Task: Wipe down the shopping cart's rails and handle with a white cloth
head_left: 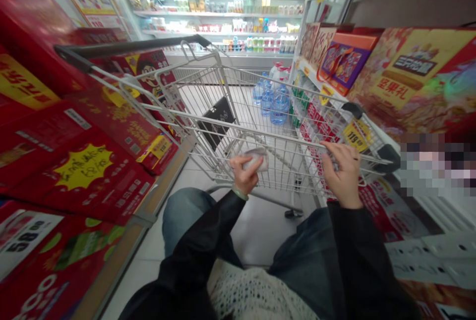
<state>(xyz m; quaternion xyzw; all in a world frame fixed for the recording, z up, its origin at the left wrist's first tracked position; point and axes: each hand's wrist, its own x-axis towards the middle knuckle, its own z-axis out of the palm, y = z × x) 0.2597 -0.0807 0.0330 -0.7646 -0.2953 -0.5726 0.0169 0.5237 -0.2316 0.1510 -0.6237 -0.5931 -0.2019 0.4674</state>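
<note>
A wire shopping cart (pixel 245 129) stands sideways in front of my knees, its dark handle (pixel 137 47) at the upper left. My left hand (pixel 245 176) is closed on a small, folded whitish cloth (pixel 261 160), held against or just before the wire side; I cannot tell whether it touches. Farther right, my right hand (pixel 342 173) grips the cart's top rail, fingers over the wire and thumb below. A dark panel (pixel 217 121) is fixed inside the cart at the child-seat end.
Red gift boxes (pixel 100 176) are stacked close on the left. Shelves with boxed goods (pixel 412 72) line the right side. Large blue water bottles (pixel 278 104) stand on the floor beyond the cart. A lit refrigerated display (pixel 223 12) spans the back. Another person's blurred part shows at far right.
</note>
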